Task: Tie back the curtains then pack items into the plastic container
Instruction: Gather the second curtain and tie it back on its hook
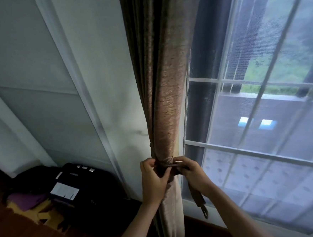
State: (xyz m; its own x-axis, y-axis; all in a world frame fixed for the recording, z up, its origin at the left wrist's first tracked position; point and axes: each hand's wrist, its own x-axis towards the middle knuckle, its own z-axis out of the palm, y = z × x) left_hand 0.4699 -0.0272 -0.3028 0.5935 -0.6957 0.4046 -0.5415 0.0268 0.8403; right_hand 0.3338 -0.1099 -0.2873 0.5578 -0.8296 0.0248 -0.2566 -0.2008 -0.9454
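Observation:
A brown curtain (166,91) hangs gathered into a narrow bundle between the white wall and the window. A brown tie-back band (167,164) wraps around the bundle at waist height. My left hand (153,181) grips the band and curtain from the left. My right hand (190,172) pinches the band from the right. The band's loose end (197,197) hangs down below my right wrist and ends in a small ring. No plastic container is in view.
A window (262,111) with white bars and a sheer mesh fills the right side. A black bag (79,190) and purple and yellow cloth (28,201) lie on the wooden floor at the lower left, against white sliding panels (29,81).

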